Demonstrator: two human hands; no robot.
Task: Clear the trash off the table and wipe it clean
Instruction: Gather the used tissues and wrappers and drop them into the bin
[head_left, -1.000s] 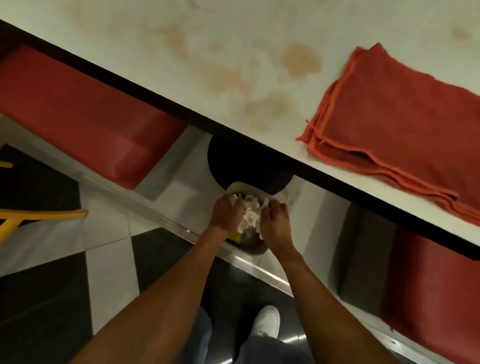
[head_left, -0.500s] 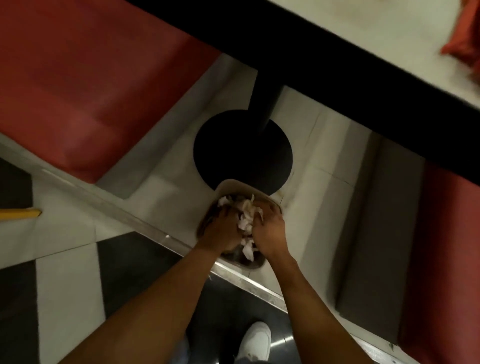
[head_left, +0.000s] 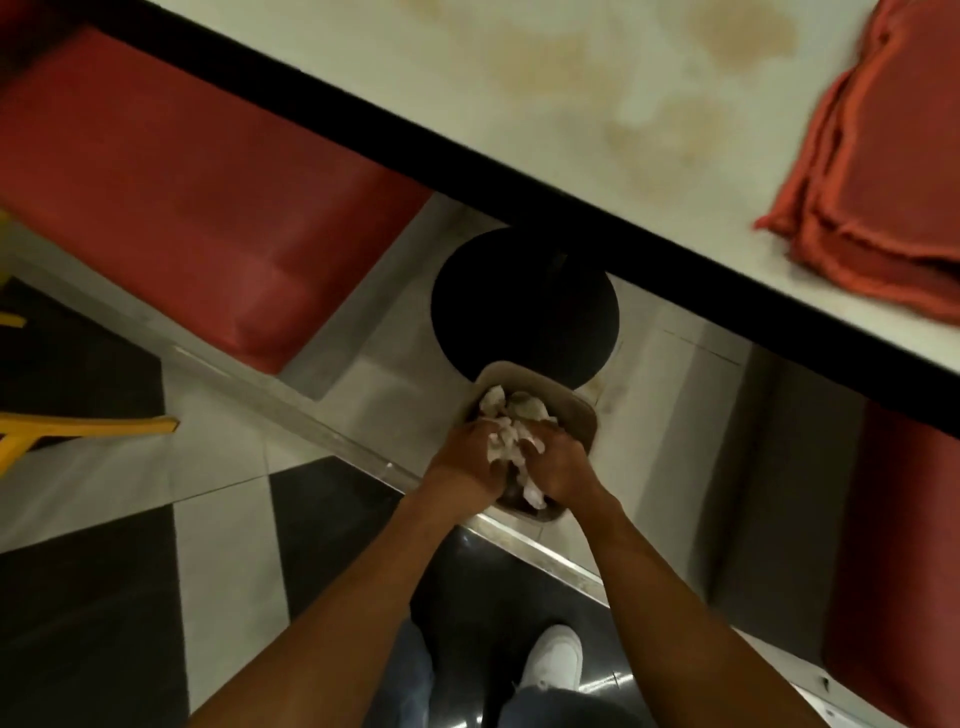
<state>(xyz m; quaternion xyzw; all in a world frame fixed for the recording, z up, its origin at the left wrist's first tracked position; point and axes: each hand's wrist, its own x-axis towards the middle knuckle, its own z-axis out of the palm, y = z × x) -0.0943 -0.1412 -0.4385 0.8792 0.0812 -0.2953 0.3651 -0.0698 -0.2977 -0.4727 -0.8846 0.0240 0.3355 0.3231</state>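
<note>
A small beige trash bin (head_left: 582, 410) stands on the floor below the table edge, holding crumpled white paper trash (head_left: 511, 423). My left hand (head_left: 465, 460) and my right hand (head_left: 558, 462) are both down in the bin's mouth, fingers curled into the paper wad between them. Above, the white table (head_left: 467, 78) shows several brown stains (head_left: 670, 130). A folded red cloth (head_left: 883, 166) lies on its right part. The fingertips are hidden in the paper.
The table's round black base (head_left: 524, 306) sits just behind the bin. Red bench seats (head_left: 182, 182) flank it left and right (head_left: 904, 545). A yellow chair leg (head_left: 88, 426) juts in at the left. My white shoe (head_left: 553, 657) stands on the black and white floor.
The view swung down under the table and has come back up, so the stained tabletop and red cloth show again. Both hands stayed pressed into the paper in the bin.
</note>
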